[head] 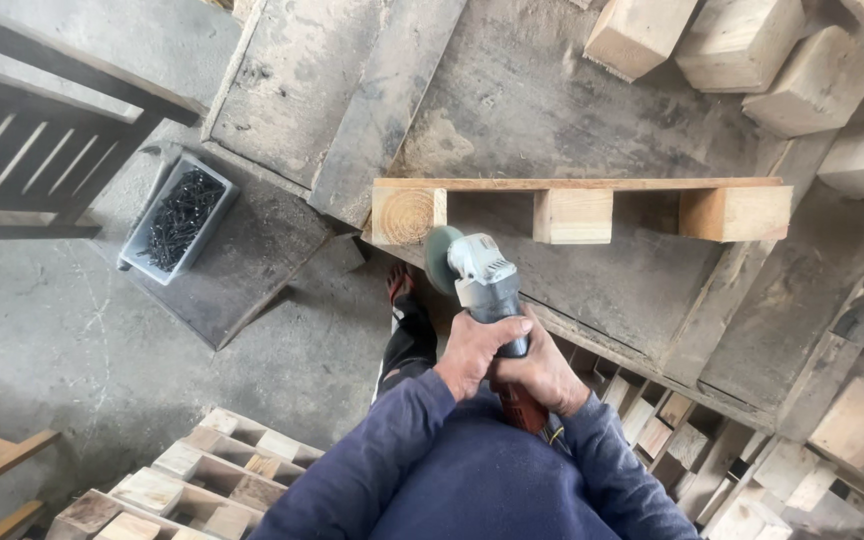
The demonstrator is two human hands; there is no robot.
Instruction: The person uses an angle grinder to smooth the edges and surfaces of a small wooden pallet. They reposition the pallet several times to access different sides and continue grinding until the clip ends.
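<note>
- Because the angle grinder (489, 300) points away from the body, its long axis runs near to far, with the grey gear head and dark green disc (440, 259) at the far end and the red rear body tucked under the hands.
- Far to the left, well apart from the hands, a grey tray of dark screws or nails (178, 220) sits on a flat board on the concrete floor (42, 340).
- The left hand (474, 350) is wrapped closed around the grinder's body from the left side, fingers curled over the top.
- Just beside it, the right hand (542, 372) is closed on the rear part of the same tool, a little nearer the body; the two hands touch.
- The disc stands on edge at the tool's far left tip, just below the leftmost wooden block (408, 214) of the pallet runner (577, 184); I cannot tell whether it touches the wood.
- That runner, a thin plank with three blocks under it, lies left to right across the worktop (552, 110), so its long axis crosses the grinder's at roughly a right angle.
- The middle block (573, 216) and the right block (735, 212) lie farther right, away from the disc; the left hand is the nearer one to the block by the disc.
- Loose wooden blocks (742, 45) are heaped at the far right, and stacked pallet parts (182, 480) sit near on the left.
</note>
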